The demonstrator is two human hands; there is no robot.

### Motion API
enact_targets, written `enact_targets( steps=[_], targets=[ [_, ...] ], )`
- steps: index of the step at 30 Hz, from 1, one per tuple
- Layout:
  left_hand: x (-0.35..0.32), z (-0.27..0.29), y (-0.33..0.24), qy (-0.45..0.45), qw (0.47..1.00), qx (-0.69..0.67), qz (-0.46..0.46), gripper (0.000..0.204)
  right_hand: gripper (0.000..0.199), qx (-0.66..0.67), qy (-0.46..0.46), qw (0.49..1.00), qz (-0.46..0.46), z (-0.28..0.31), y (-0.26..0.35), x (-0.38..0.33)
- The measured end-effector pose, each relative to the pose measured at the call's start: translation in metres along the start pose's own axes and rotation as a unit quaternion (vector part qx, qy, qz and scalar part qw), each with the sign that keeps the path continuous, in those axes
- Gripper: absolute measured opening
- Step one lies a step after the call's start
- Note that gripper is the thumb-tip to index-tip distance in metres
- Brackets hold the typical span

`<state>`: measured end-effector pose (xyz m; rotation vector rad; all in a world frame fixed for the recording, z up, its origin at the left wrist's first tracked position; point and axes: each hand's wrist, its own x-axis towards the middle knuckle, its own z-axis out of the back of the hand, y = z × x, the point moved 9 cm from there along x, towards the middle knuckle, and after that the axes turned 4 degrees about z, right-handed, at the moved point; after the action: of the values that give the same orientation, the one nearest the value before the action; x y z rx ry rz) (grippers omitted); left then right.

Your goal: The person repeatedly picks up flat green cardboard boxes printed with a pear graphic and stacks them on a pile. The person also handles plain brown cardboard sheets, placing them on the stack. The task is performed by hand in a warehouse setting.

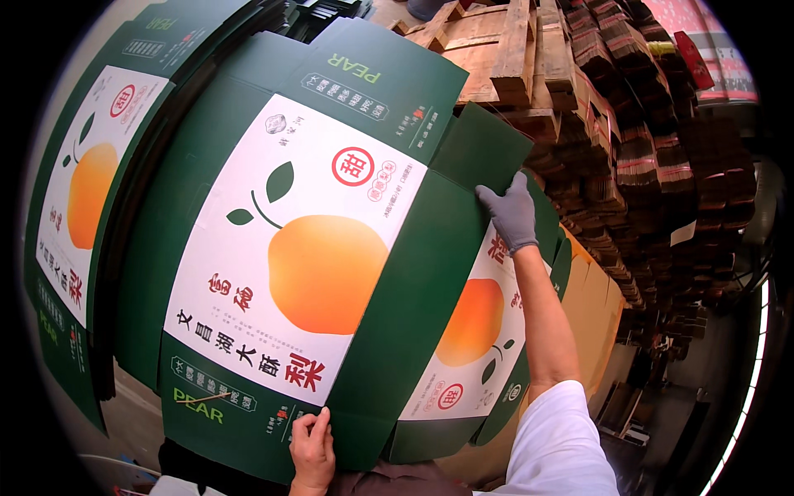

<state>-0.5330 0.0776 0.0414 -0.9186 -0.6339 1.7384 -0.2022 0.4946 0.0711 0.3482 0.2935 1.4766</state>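
I hold a flat green carton blank (413, 281) with a white panel showing an orange pear picture. My left hand (311, 446), bare, pinches its near bottom edge. My right hand (510, 212), in a grey glove, grips the far right flap of the same blank, with that arm stretched out in a white sleeve. Under the held blank lies another blank of the same kind (475, 331), partly covered.
More green blanks (78, 198) are stacked at the left. Wooden pallets (496, 50) stand behind at the top. Several tied bundles of dark flattened cardboard (645, 157) fill the right side. A brown cardboard sheet (594, 306) lies beneath the blanks on the right.
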Motion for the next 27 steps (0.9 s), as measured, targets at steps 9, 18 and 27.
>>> enact_targets(
  steps=[9, 18, 27],
  targets=[
    [0.036, 0.021, -0.044, 0.045, 0.991, 0.118, -0.049, 0.026, 0.067, -0.002, 0.014, 0.999, -0.032, -0.004, -0.011, -0.001],
    [0.205, -0.052, -0.143, -0.018, 0.917, 0.159, -0.366, 0.045, 0.069, -0.016, 0.019, 0.999, -0.034, -0.005, 0.004, -0.001],
    [0.215, -0.066, -0.148, -0.022, 0.895, 0.265, -0.359, 0.043, 0.080, 0.169, 0.030, 0.979, -0.108, -0.007, -0.032, -0.001]
  ],
)
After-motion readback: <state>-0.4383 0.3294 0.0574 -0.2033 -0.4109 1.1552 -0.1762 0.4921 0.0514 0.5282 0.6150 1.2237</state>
